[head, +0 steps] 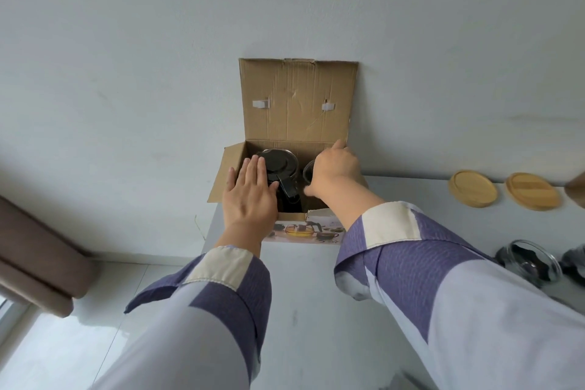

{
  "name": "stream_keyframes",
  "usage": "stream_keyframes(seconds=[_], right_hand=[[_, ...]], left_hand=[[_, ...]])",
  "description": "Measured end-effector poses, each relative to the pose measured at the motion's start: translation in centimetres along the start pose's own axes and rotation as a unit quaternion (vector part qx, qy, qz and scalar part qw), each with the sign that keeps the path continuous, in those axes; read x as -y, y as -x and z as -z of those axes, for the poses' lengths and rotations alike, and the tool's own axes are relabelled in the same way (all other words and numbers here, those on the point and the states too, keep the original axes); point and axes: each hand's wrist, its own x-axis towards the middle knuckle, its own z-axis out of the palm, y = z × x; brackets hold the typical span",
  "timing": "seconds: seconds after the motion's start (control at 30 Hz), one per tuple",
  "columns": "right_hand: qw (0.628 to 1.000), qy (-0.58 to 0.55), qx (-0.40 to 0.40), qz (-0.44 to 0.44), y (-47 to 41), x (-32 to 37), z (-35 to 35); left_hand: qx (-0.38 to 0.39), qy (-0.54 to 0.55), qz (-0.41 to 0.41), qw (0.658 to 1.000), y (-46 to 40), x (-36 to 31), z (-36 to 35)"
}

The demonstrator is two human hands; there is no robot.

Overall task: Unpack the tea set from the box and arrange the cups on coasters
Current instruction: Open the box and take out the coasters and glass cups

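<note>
An open cardboard box [297, 98] stands at the table's far left against the wall, its lid flap up. Inside it sits a glass teapot [280, 163] with a black lid and handle, and beside it a glass cup [307, 171]. My left hand [250, 193] lies flat with fingers spread over the box's front left edge, touching the teapot's side. My right hand [335, 169] reaches into the box's right half, its fingers curled around the cup. Two round wooden coasters [472, 188] [532, 190] lie on the table to the right.
The white table [304, 294] ends just left of the box, with pale floor below. Two glass cups [528, 258] [574, 258] stand at the right edge of view. A brown curtain [34, 256] hangs at the lower left.
</note>
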Motion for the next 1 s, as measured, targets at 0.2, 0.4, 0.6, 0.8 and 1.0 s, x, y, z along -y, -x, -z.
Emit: stream_keyframes(seconds=[0.2,0.4,0.6,0.8,1.0], right_hand=[[0.987,-0.160,-0.010,0.004,1.9,-1.0,2.5],[0.920,-0.393,-0.001,-0.002,2.2,-2.3,2.4],[0.602,-0.788,0.109,-0.069,3.0,-3.2,1.5],[0.315,-0.914,0.252,-0.047,3.8,-3.6,0.7],[0.417,-0.878,0.230,-0.033,4.3,-3.3,0.3]], left_hand=[[-0.001,-0.004,0.001,1.000,0.1,0.3,0.1],[-0.003,-0.010,-0.002,1.000,0.2,0.6,0.1],[-0.005,-0.010,-0.002,1.000,0.1,0.7,0.0],[-0.005,-0.013,-0.002,1.000,0.1,0.7,-0.1],[-0.004,-0.019,-0.004,1.000,0.1,0.7,-0.2]])
